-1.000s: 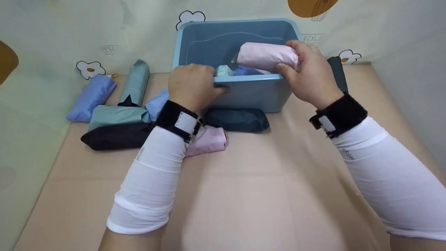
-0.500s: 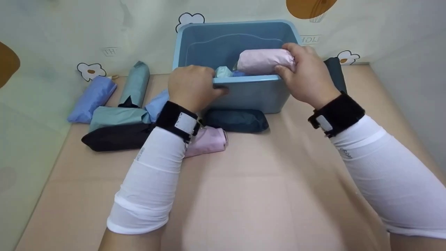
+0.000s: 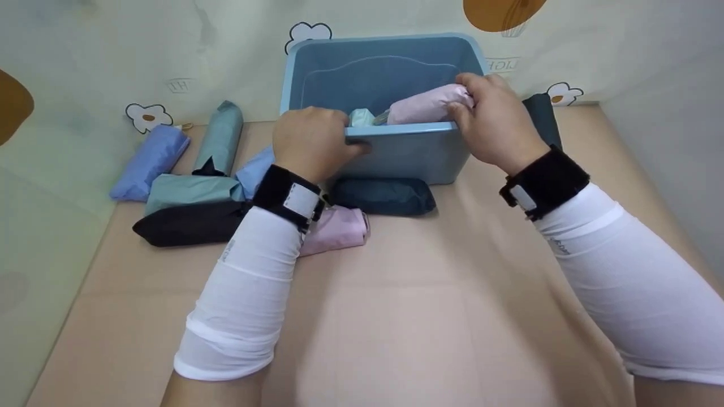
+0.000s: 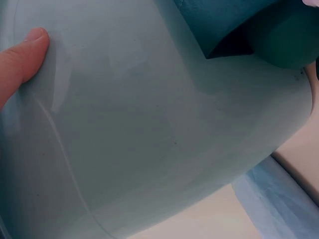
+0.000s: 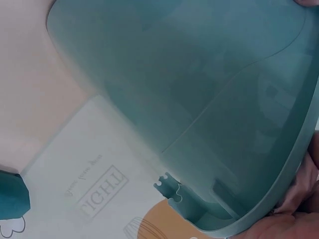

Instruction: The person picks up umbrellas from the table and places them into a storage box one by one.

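Observation:
My left hand [image 3: 311,138] grips the front rim of a blue plastic bin [image 3: 407,155], thumb outside; in the left wrist view that thumb [image 4: 31,52] lies on the bin's wall. In my right hand [image 3: 498,124], thumb and fingers hold one end of a pink folded umbrella [image 3: 424,105]. Its other end tilts down into the bin, behind the front rim. Next to it inside, a pale mint bundle [image 3: 362,117] shows. The right wrist view catches only part of the right hand [image 5: 289,226] and some pink cloth [image 5: 298,186] beyond the bin's edge.
Left of the bin lie blue [image 3: 151,161], grey-green [image 3: 220,135] and black [image 3: 189,225] folded umbrellas. A dark green one [image 3: 384,196] lies along the bin's front, a pink one [image 3: 336,229] nearer. Another dark one [image 3: 544,118] rests at the right, by the patterned back wall [image 3: 226,51].
My right hand has moved slightly down and left, lowering the pink umbrella into the bin and tilting its far end downward. My left hand has stayed on the rim.

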Available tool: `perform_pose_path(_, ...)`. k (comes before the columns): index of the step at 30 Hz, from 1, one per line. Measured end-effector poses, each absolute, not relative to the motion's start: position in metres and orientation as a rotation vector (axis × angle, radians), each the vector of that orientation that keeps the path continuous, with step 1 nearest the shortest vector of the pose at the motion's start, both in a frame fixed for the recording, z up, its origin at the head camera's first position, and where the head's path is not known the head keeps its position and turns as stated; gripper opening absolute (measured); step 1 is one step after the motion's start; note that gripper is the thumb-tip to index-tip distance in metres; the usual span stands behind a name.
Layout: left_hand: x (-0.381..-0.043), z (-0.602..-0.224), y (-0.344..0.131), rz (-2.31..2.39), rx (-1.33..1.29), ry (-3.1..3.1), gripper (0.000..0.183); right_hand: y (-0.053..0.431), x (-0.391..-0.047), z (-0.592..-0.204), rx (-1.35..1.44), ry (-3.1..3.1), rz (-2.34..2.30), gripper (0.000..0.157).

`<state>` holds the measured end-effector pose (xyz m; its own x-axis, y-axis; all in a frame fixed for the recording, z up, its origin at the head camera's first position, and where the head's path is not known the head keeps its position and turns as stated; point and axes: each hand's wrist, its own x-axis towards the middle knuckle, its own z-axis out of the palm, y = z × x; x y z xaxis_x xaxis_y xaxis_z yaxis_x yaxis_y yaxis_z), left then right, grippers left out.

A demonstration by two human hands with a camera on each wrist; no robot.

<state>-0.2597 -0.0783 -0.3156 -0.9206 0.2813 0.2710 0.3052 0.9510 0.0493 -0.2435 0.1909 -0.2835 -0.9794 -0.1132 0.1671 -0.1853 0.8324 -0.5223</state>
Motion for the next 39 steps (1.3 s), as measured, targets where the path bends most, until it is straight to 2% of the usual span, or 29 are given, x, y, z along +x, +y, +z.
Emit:
perform_pose_path(6, -0.260, -0.315, -0.078, -0.122, -0.430, -2.849, 0.055, 0.190, -0.248, -0.285, 0.285, -2.884, 0.805, 0.047)
perform_pose_path(13, -0.260, -0.313, -0.079, -0.114, -0.440, -2.848, 0.056, 0.192, -0.249, -0.286, 0.248, -2.896, 0.823, 0.053)
perform_pose_path(17, -0.260, -0.313, -0.079, -0.106, -0.447, -2.849, 0.056, 0.198, -0.246, -0.287, 0.299, -2.844, 0.883, 0.050)
perform_pose_path(22, -0.260, -0.313, -0.079, -0.115, -0.447, -2.857, 0.056, 0.213, -0.241, -0.292, 0.288, -2.699, 1.005, 0.043)
perform_pose_path(29, -0.260, -0.314, -0.079, -0.116, -0.448, -2.845, 0.055, 0.252, -0.239, -0.304, 0.104, -2.590, 1.056, 0.038)
perform_pose_path(34, -0.260, -0.315, -0.079, -0.122, -0.445, -2.834, 0.055, 0.292, -0.242, -0.310, -0.077, -2.682, 0.969, 0.046)
perform_pose_path(39, -0.261, -0.315, -0.079, -0.110, -0.441, -2.847, 0.054, 0.329, -0.246, -0.320, -0.217, -2.830, 0.950, 0.062)
